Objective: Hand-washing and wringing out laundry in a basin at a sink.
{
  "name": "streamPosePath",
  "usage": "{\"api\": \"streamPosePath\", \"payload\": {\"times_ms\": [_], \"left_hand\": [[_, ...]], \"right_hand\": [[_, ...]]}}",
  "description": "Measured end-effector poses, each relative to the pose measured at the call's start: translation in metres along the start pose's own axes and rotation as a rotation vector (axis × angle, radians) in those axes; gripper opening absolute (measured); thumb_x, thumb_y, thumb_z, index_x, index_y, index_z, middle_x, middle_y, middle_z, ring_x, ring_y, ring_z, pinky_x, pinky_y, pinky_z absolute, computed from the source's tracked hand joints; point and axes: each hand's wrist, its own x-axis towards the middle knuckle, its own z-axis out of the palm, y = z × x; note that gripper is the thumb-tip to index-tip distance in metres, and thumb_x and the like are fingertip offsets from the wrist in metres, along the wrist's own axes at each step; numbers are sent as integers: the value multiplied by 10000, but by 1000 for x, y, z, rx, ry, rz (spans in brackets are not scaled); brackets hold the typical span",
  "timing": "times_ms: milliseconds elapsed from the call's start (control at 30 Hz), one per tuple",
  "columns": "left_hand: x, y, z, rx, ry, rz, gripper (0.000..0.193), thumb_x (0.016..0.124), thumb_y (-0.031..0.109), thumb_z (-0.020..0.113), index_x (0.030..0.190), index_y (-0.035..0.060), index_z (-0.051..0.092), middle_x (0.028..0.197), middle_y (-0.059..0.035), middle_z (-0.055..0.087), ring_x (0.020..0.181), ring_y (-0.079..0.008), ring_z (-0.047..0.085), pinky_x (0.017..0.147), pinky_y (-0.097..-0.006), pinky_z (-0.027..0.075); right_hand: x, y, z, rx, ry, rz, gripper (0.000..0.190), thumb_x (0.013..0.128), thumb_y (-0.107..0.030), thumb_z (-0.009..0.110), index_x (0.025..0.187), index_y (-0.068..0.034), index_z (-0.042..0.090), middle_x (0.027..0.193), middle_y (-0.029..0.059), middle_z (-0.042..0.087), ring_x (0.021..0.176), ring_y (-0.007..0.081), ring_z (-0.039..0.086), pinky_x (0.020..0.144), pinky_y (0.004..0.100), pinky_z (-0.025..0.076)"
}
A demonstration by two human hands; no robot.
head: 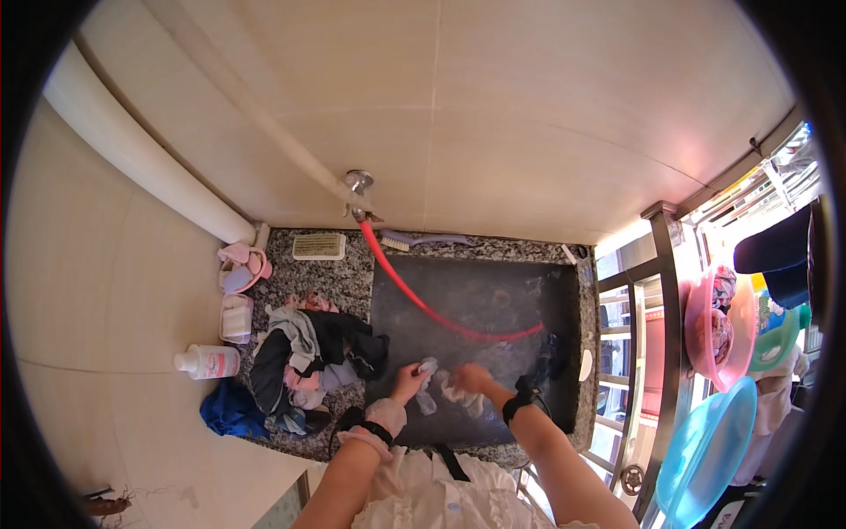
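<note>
Over the dark stone wash sink (449, 281), my left hand (410, 382) pinches a small, wet-looking pale cloth (427, 401), possibly a sock. The cloth hangs down from between thumb and fingers. Just to the right, my right hand (470, 379) is blurred, its fingers curled at the top of a white cloth (468, 402) lying low in the sink. Whether the two cloths are joined cannot be seen. A red hose (423, 309) runs from the wall tap (358, 182) into the sink, its end beyond my right hand. Dark fabric (548, 354) lies at the sink's right side.
A clothes pile (310, 354) covers the granite counter (350, 278) at left, beside a white bottle (215, 362). Along the back ledge lie a scrub brush (429, 239) and a soap dish (319, 246). Pink (740, 330) and blue basins (710, 449) stand right, past metal window bars (667, 278).
</note>
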Motion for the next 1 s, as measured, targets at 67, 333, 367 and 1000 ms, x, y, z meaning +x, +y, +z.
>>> {"api": "streamPosePath", "payload": {"times_ms": [67,333,367,1000], "left_hand": [[-2,7,0,-113,4,100,285,898,204,593,1050,-34,634,919,-79,669,841,-89,582,733,-287,466],[1,12,9,-396,-120,138,316,898,131,604,1192,17,586,1003,-35,653,896,-89,565,803,-241,456],[4,24,22,-395,-164,150,316,898,131,604,1192,17,586,1003,-35,653,896,-89,565,803,-241,456],[5,-19,32,-1078,-146,-408,369,953,442,451,1166,145,498,992,-22,578,851,-176,583,646,-339,481]], "right_hand": [[-10,-12,-23,135,198,414,351,766,-252,606,1072,-81,617,1076,224,613,949,391,594,794,469,481],[22,-23,-7,1722,59,279,507,920,-494,541,1023,-9,644,957,24,637,847,150,580,801,328,447],[29,5,11,1434,202,225,453,917,-449,563,1032,-17,640,939,33,642,841,152,584,781,330,450],[14,-136,5,657,794,99,219,813,-286,654,833,-80,584,758,185,625,735,361,626,653,447,476]]}}
